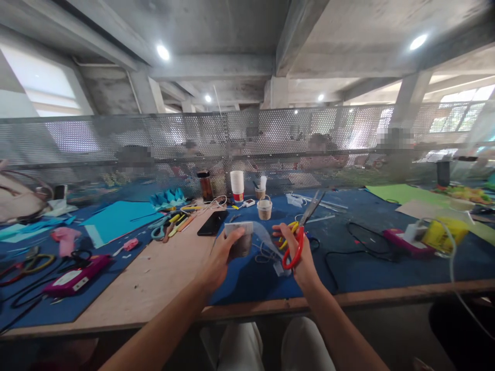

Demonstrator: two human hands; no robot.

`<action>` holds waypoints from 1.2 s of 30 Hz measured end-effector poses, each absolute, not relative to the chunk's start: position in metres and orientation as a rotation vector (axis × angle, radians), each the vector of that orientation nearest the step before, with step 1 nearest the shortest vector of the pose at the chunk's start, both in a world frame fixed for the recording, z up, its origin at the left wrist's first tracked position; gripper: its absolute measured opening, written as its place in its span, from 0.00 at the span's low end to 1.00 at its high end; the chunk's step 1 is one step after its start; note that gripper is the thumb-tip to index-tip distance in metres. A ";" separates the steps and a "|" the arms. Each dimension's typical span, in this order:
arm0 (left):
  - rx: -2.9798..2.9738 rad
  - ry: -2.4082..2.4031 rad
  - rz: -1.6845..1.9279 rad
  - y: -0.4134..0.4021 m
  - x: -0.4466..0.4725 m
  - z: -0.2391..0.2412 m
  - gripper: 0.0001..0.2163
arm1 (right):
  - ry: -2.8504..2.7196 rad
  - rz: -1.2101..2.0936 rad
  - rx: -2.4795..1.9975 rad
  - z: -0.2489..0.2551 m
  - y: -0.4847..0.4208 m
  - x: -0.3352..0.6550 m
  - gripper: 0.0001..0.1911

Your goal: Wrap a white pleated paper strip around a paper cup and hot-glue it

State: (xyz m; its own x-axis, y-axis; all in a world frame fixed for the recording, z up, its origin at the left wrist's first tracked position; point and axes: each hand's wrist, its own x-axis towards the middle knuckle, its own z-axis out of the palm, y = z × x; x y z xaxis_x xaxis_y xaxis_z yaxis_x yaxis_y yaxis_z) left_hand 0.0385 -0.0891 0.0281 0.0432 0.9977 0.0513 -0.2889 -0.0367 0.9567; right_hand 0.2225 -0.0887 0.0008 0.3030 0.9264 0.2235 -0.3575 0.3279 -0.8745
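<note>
My left hand point(224, 255) is closed around a small greyish piece of clear plastic or paper point(240, 238), held up over the blue mat point(247, 278). A thin curled strip point(270, 242) trails from it toward the right. My right hand point(299, 255) grips red-handled scissors point(300, 232) with fingers through the loops. The blades point up and away, slightly apart, next to the held piece.
A black phone point(212, 222), paper cups point(237, 184), a small tub point(265, 208), more scissors point(170, 226) and a pink glue gun point(75, 275) lie on the table. Cables point(348, 247) and a yellow box point(443, 234) sit right. A perforated metal screen point(247, 139) backs the bench, with people behind it.
</note>
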 end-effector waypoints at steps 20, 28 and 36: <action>1.661 1.149 1.783 -0.093 0.021 0.053 0.29 | -1.350 1.737 -0.744 -0.026 -0.185 0.211 0.31; 1.986 1.181 1.826 -0.095 0.011 0.054 0.32 | -1.393 1.764 -0.903 -0.033 -0.188 0.214 0.34; 2.250 1.251 1.738 -0.093 0.003 0.051 0.34 | -1.479 1.697 -1.117 -0.005 -0.186 0.223 0.38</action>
State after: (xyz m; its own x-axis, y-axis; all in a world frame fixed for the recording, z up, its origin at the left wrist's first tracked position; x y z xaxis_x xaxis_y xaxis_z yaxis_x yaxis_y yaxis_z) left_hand 0.0026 -0.0932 0.0508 0.0497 0.6035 0.7958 0.5635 -0.6748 0.4765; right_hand 0.2231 -0.1856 -0.0052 -0.4516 0.8701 -0.1972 0.0763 -0.1826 -0.9802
